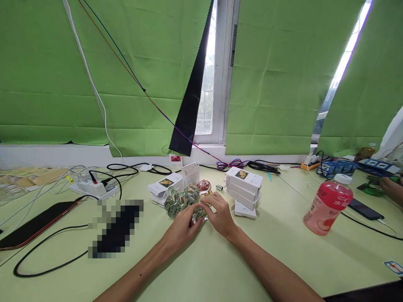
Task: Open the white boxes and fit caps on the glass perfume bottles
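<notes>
A clear, ridged glass perfume bottle [199, 214] is between my hands near the middle of the table. My left hand [184, 224] is closed around its left side. At the top, the fingers of my right hand [222, 216] pinch together, hiding the bottle's neck. Several similar bottles [172, 205] with silver caps crowd just beyond my left hand. Behind my fingers lies a pinkish bottle [204, 185] with gold-coloured parts. A loose silver cap [219, 187] rests on the table beyond my right hand.
White boxes [244, 186] are stacked at the right, others [163, 186] at the left. A pink drink bottle [329, 205] stands farther right, near a phone [367, 209]. A power strip [94, 188], cables and a tablet-like device [37, 224] occupy the left. Another person's hand [392, 188] shows at far right.
</notes>
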The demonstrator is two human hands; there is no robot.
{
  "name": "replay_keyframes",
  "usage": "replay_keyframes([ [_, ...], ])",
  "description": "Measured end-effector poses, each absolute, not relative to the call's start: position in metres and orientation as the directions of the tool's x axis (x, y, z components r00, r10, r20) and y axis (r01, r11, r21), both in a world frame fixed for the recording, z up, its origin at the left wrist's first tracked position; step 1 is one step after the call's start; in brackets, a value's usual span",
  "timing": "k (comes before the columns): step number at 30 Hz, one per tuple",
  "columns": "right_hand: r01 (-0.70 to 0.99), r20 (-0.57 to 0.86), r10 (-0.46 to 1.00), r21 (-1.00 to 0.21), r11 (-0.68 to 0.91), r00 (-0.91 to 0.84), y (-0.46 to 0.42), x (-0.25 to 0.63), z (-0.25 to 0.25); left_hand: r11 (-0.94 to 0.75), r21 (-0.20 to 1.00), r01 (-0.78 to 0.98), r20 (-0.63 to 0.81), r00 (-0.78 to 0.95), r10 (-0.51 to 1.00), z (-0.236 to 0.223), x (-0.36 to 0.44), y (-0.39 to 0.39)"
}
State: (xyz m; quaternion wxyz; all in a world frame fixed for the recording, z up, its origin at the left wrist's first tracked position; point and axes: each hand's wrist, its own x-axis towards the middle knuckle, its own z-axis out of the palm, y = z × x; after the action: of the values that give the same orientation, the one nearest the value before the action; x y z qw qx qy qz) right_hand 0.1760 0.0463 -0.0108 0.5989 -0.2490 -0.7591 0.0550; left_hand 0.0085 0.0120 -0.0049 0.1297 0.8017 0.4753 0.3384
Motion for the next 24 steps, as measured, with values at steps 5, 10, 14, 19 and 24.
replay_keyframes([
  [5,0.303,0.882,0.444,-0.385,0.872,-0.160,0.0455,0.1745,-0.0121,-0.517,0.532,0.671,0.411,0.329,0.850,-0.0022,0.0098,0.0102],
  [10,0.314,0.884,0.434,-0.368,0.875,-0.172,0.0443,0.1739,-0.0099,-0.515,0.531,0.673,0.405,0.332,0.852,-0.0006,0.0106,0.0097],
  [14,0.317,0.887,0.428,-0.361,0.877,-0.175,0.0440,0.1739,-0.0081,-0.516,0.529,0.674,0.408,0.331,0.851,-0.0033,0.0100,0.0116],
  [19,0.310,0.889,0.426,-0.363,0.879,-0.169,0.0450,0.1735,-0.0092,-0.511,0.526,0.680,0.398,0.335,0.854,-0.0043,0.0090,0.0113],
  [24,0.302,0.890,0.423,-0.361,0.883,-0.172,0.0452,0.1735,-0.0100,-0.516,0.526,0.676,0.399,0.341,0.851,-0.0037,0.0086,0.0099],
])
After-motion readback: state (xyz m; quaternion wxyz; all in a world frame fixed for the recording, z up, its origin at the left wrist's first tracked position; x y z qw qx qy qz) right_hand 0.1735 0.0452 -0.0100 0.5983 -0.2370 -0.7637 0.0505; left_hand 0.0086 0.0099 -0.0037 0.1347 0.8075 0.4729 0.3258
